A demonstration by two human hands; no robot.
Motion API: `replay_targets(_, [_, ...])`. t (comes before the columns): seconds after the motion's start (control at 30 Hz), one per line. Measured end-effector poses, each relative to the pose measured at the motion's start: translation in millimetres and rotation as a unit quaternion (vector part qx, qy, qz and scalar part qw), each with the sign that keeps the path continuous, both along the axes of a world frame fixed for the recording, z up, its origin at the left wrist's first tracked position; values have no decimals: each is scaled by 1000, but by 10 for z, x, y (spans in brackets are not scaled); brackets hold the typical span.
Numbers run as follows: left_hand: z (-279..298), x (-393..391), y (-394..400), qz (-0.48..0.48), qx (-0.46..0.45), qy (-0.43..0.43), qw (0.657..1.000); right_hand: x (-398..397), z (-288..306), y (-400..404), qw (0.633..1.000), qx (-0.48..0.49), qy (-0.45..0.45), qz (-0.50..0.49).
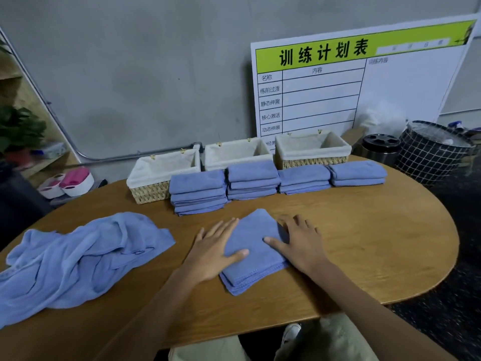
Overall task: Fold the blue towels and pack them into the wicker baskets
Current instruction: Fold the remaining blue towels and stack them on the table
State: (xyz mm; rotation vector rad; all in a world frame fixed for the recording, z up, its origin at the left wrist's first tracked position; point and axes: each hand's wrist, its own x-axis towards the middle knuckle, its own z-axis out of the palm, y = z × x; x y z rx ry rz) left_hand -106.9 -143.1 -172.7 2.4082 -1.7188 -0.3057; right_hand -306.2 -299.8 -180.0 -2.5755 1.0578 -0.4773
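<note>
A folded blue towel (256, 252) lies on the wooden table (364, 243) in front of me. My left hand (216, 250) presses flat on its left side, thumb on the cloth. My right hand (299, 242) lies flat on its right side with straight fingers. A heap of unfolded blue towels (78, 259) spreads at the left. Several stacks of folded towels stand in a row behind: (197, 191), (252, 179), (304, 179), (358, 173). Three lined wicker baskets, the left basket (156, 178), the middle basket (234, 155) and the right basket (312, 149), stand empty at the table's far edge.
A white planning board (351, 87) leans on the grey wall behind the baskets. A chequered bin (432, 155) and a dark round bin (378, 149) stand on the floor at the right. A plant (18, 131) and shelf stand at the left.
</note>
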Motion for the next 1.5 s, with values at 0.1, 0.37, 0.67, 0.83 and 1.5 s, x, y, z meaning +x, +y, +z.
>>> replay_targets(0.1, [86,32,127,6,25,-13,1000,79,84,-125,999,38,-5,9])
replay_targets(0.37, [336,289,83,37,-36,108,993,359,283,-442,977,129,-28,169])
replay_targets(0.67, [136,476,-582,86,-205,306,926,799,330,-765,928,261,-76,257])
replay_targets(0.83, [78,627,-555,111,-295,325,892,933,271,-856,934,252,-137,213])
replay_targets(1.5, [466,139,329,90,-371,358,852,133,470,339,907,222,-270,234])
